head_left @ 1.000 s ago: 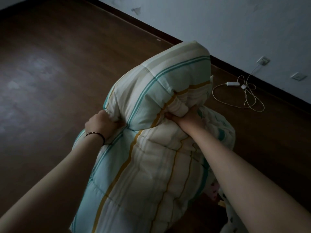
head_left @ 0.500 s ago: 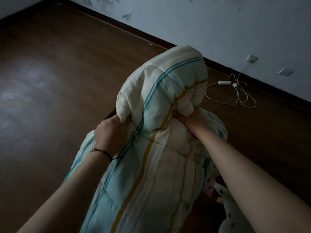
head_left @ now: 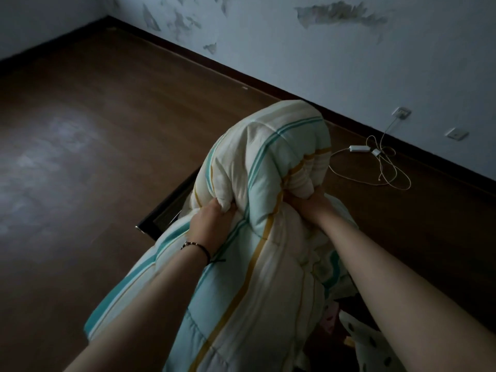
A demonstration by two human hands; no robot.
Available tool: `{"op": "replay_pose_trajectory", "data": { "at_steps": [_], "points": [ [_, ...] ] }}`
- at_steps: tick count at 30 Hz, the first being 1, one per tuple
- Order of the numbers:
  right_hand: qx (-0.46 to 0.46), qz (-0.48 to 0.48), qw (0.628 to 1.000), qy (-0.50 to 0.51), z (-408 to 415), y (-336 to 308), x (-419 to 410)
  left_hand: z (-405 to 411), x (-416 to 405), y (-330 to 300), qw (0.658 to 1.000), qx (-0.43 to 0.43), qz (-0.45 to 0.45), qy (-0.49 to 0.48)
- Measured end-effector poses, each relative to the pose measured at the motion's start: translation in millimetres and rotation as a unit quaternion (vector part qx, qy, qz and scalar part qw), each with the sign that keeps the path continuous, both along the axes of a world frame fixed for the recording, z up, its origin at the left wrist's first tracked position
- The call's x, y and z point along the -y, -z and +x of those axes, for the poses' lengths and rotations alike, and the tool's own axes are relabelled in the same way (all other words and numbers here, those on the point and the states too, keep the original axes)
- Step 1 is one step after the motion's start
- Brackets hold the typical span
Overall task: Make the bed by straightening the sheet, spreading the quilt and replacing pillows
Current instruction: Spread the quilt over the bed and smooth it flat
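The quilt [head_left: 268,200], cream with teal and mustard stripes, is bunched into a tall padded hump at the centre of the frame and trails down toward the lower middle, held up over a dark frame edge [head_left: 163,213] that shows just left of it. It looks soft, thick and bulky but probably light for its size; it folds and sags wherever it is unsupported, so it should be taken by firm handfuls of fabric at an edge or corner, hands well apart, if it is to open out flat. The left hand [head_left: 212,224], with a dark bracelet [head_left: 196,247] at the wrist, grips a fistful of the padding at the hump's lower left; the right hand [head_left: 312,204] grips a fold at its lower right, fingers buried in the cloth. Compared with 1 s ago, the 2 hands are closer together, the left having worked inward along the fabric, and the view has swung so the white cable [head_left: 381,167] and wall socket [head_left: 401,113] sit farther toward the right edge.
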State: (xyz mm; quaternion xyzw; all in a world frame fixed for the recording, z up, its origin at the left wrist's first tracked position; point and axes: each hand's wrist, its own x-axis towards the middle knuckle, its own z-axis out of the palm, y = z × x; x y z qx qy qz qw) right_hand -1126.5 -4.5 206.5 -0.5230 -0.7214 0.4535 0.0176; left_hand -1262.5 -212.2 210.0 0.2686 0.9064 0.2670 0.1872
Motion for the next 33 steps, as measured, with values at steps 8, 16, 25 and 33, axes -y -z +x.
{"op": "replay_pose_trajectory", "data": {
  "at_steps": [8, 16, 25, 33],
  "points": [
    [0.029, -0.024, 0.997, -0.07, -9.6, 16.1, -30.0, 9.9, 0.9, 19.8, 0.991, -0.059, -0.075, -0.092],
    [0.008, -0.013, 0.993, -0.117, 8.3, 7.1, -23.1, 62.5, 18.1, -2.2, 0.977, -0.068, -0.031, -0.2],
    [-0.023, -0.066, 0.991, -0.115, 12.4, 1.9, -19.9, 125.5, 73.0, -1.0, 0.932, 0.058, 0.003, -0.358],
    [-0.001, -0.066, 0.993, -0.099, 10.2, 28.8, -38.8, 154.6, 168.1, 39.5, 0.789, 0.265, -0.027, -0.554]
  ]
}}
